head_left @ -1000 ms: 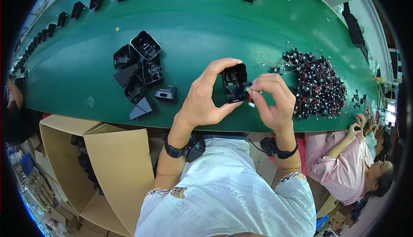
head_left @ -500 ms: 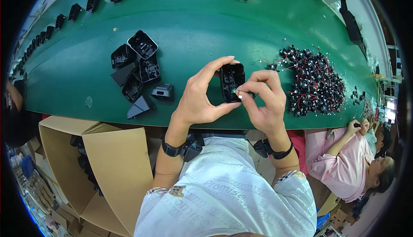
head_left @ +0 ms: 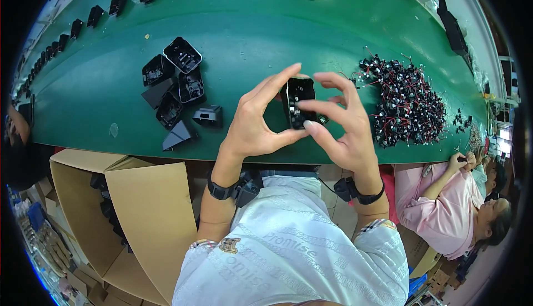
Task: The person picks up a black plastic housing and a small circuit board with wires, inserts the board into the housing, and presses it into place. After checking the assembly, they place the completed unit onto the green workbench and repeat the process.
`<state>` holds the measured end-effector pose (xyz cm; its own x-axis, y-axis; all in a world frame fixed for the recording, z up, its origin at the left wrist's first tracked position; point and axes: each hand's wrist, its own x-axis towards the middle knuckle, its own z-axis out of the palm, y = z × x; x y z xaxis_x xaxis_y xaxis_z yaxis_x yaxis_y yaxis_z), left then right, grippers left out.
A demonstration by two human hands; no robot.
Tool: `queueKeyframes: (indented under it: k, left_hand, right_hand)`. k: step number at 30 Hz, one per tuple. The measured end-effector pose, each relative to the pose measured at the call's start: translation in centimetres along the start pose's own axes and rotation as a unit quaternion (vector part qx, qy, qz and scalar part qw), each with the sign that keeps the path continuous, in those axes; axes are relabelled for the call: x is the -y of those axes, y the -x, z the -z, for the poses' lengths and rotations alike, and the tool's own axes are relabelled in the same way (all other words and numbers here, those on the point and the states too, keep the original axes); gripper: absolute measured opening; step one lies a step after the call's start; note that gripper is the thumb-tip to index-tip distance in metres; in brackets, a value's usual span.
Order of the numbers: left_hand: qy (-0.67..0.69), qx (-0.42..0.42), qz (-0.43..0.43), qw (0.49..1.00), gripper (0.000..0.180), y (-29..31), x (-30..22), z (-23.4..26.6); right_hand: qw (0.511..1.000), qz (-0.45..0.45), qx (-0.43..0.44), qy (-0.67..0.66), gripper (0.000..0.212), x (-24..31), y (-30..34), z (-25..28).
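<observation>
My left hand (head_left: 256, 118) grips a small black plastic housing (head_left: 301, 90) at its sides, its open face up, over the table's near edge. Small light-coloured parts show inside the housing. My right hand (head_left: 347, 123) is at the housing's right side with fingers spread. Its index fingertip, slightly blurred, reaches over the cavity, and the thumb is by the lower right corner. A small green circuit board (head_left: 323, 119) shows between the right fingers and the housing; what supports it is hidden.
Several black housings (head_left: 183, 55) lie in a cluster on the green table (head_left: 250, 34), and more line its far and left edges. To the right is a heap of small wired parts (head_left: 408, 103). An open cardboard box (head_left: 147, 217) stands below left. A person in pink (head_left: 438, 211) sits at right.
My right fingers have spread from a pinch at the housing's lower right edge, and the index finger has moved over the cavity. My left hand keeps its hold on the housing.
</observation>
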<state>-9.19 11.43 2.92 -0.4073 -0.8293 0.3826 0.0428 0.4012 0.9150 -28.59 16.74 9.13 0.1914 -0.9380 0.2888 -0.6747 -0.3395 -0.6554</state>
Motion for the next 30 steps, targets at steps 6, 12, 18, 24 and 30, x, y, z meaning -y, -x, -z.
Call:
queueKeyframes:
  k: [6, 12, 18, 24, 30]
  left_hand:
    - [-0.042, -0.033, -0.055, 0.997, 0.096, 0.0, 0.2, -0.2]
    - [-0.101, -0.041, -0.071, 0.991, 0.097, 0.0, 0.6, -1.3]
    - [-0.094, -0.063, -0.1, 0.989, 0.096, -0.4, -0.1, -1.4]
    - [-0.145, -0.122, -0.124, 0.974, 0.081, -0.1, 0.8, -1.9]
    - [-0.194, -0.116, -0.092, 0.97, 0.084, 0.0, 0.6, -1.3]
  right_hand:
    - [0.998, 0.009, 0.043, -0.035, 0.04, -0.3, -0.2, -0.6]
    - [0.981, -0.063, 0.076, -0.168, 0.038, -2.5, -0.2, -0.8]
    - [0.892, -0.093, 0.122, -0.426, 0.025, -3.8, -1.0, 0.0]
    - [0.83, -0.166, 0.123, -0.518, 0.024, -4.5, -0.7, 0.0]
    - [0.733, -0.258, 0.111, -0.62, 0.025, -4.6, -0.9, -0.8]
